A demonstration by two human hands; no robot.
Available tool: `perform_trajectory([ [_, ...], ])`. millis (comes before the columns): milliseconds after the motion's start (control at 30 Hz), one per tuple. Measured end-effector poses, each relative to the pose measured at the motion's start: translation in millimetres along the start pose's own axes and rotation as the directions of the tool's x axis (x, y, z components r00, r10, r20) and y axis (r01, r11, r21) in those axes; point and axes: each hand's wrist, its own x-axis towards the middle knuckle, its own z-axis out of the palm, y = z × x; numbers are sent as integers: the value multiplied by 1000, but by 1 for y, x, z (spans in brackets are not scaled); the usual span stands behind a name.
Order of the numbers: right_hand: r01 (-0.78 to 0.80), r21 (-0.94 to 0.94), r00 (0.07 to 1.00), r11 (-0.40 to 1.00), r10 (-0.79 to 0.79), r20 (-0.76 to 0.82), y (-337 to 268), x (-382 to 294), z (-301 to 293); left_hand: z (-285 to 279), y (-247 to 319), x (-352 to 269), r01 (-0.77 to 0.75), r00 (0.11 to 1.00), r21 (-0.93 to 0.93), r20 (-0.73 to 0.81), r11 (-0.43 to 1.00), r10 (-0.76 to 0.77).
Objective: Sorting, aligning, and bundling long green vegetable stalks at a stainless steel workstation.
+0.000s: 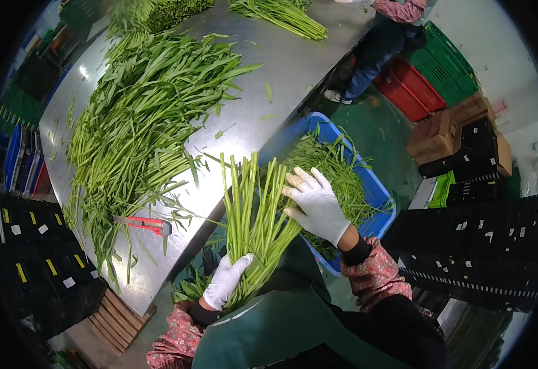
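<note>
A bunch of water spinach (250,203) stands stem ends away from me, in front of my apron. Around its lower, leafy part my left hand (225,280), in a white glove, is closed. My right hand (317,203), gloved too, lies against the right side of the stems with its fingers apart. On the steel table (246,124) to the left spreads a large heap of water spinach (153,101). A red utility knife (144,224) rests near the table's edge with its blade out, beside loose leaves.
A blue plastic tub (379,193) of loose greens (328,184) stands below the table's right edge. Another person (365,69) stands across at the far right. Stacked black crates (471,249), cardboard boxes (434,136) and a red crate (411,87) line the right; more black crates (43,258) stand left.
</note>
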Motion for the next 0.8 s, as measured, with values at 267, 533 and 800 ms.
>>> perform_trajectory([
  [267,68,157,989,985,-87,122,5,-1,1,-6,-9,7,3,997,6,80,1000,-4],
  [533,-472,-408,840,782,258,-478,65,-5,-23,-6,-6,7,-4,998,24,59,1000,3],
  [800,-30,-20,992,999,27,-126,-8,6,-21,-5,-5,6,5,999,-26,39,1000,-4],
])
